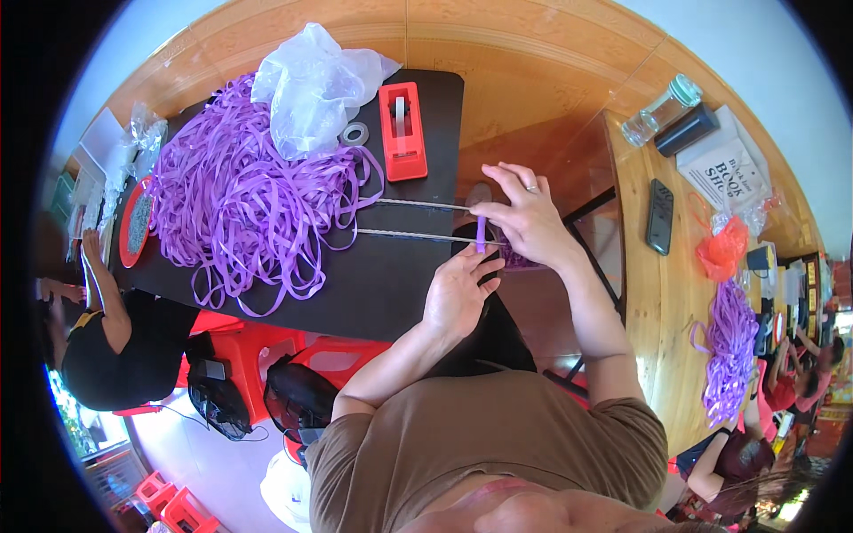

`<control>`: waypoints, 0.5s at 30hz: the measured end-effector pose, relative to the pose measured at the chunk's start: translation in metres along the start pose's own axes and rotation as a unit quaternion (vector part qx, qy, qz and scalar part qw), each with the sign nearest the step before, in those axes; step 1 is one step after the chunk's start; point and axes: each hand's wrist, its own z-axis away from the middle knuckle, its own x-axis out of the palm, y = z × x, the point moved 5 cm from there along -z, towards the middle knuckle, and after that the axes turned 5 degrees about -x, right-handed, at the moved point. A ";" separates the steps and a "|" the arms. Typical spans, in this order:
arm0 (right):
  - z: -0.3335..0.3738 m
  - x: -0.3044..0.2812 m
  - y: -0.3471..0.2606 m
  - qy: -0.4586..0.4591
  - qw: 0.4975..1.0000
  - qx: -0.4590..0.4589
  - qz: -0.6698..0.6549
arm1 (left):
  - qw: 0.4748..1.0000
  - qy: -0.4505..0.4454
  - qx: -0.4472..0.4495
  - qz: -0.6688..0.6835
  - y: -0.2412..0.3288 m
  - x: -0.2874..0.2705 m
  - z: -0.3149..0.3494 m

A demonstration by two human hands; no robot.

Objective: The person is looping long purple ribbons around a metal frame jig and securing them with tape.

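Observation:
Two thin metal rods (pixel 413 235) stick out past the right edge of the dark table. Across their ends runs a short band of purple ribbon (pixel 481 233). My right hand (pixel 530 222) is at the band's upper end by the far rod, thumb and finger closing on it, other fingers raised, a ring on one. From below, my left hand (pixel 455 295) meets the band's lower end by the near rod; its fingertips pinch there, the other fingers loosely curled. A large tangled heap of purple ribbon (pixel 249 191) covers the table's left part.
A red tape dispenser (pixel 403 133), a grey tape roll (pixel 354 134) and a clear plastic bag (pixel 311 84) lie beyond the heap. The wooden table (pixel 649 311) at right holds a phone (pixel 658 216), a bottle (pixel 662 111) and more purple ribbon (pixel 731 346). Other people sit at both sides.

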 end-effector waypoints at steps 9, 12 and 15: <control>-0.026 0.001 -0.019 -0.102 0.983 -0.113 0.105 | 1.000 -0.009 0.008 0.010 -0.001 0.000 0.001; -0.035 0.005 -0.023 -0.118 0.978 -0.139 0.103 | 1.000 -0.002 0.005 -0.004 0.000 0.003 0.001; -0.042 0.010 -0.029 -0.161 0.965 -0.173 0.113 | 1.000 0.008 0.002 -0.010 0.001 0.003 0.000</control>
